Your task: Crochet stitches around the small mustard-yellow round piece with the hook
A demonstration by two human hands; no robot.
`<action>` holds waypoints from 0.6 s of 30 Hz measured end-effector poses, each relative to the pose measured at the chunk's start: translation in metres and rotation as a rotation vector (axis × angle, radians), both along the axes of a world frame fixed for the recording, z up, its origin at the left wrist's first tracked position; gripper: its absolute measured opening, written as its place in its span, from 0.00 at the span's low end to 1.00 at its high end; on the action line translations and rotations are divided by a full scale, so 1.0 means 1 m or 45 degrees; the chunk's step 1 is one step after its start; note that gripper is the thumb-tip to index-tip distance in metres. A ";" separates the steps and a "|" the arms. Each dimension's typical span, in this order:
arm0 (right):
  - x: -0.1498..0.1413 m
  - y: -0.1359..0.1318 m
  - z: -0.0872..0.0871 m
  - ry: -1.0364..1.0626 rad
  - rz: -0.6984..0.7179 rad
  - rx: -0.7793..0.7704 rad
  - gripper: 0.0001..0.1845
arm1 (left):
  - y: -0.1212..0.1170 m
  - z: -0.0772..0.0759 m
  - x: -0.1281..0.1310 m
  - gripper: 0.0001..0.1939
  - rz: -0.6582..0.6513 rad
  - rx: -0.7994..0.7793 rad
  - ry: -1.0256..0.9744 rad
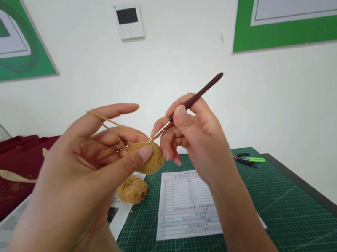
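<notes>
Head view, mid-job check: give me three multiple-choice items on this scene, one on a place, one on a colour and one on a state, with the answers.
1. Where does the printed form lie?
A) On the dark red cloth
B) On the green cutting mat
C) Against the white wall

2. What colour is the handle of the crochet hook?
A) Dark maroon
B) Bright green
C) White

3. What state is the hook's metal tip in?
A) Resting on the mat
B) Buried in the loose yarn ball
C) At the edge of the round tan crocheted piece, held in the left hand

Answers:
1. B: the form lies flat on the gridded mat.
2. A: the handle shows dark maroon above the right hand.
3. C: the tip meets the top edge of the piece.
</notes>
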State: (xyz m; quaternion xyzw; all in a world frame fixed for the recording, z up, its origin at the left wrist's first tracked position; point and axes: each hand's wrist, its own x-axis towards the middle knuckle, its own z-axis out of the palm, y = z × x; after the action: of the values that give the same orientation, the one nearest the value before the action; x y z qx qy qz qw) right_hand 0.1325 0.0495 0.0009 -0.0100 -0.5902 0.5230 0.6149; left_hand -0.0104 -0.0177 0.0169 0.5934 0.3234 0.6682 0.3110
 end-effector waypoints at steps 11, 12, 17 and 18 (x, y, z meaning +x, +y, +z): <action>0.006 -0.004 0.004 -0.095 -0.045 0.014 0.10 | 0.002 -0.002 0.000 0.28 -0.013 0.071 0.106; 0.006 -0.004 0.004 -0.093 -0.055 0.007 0.10 | 0.002 -0.002 0.000 0.28 -0.011 0.064 0.100; 0.005 -0.004 0.003 -0.069 -0.084 0.004 0.11 | 0.001 -0.001 0.000 0.30 0.030 0.001 0.075; 0.004 -0.004 0.002 -0.065 -0.085 0.010 0.11 | 0.001 -0.001 0.000 0.30 0.024 0.026 0.083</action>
State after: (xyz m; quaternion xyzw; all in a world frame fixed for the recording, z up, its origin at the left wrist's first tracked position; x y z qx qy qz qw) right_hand 0.1366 0.0457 0.0032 -0.0405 -0.6072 0.4994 0.6167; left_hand -0.0104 -0.0171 0.0157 0.6150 0.3320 0.6547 0.2880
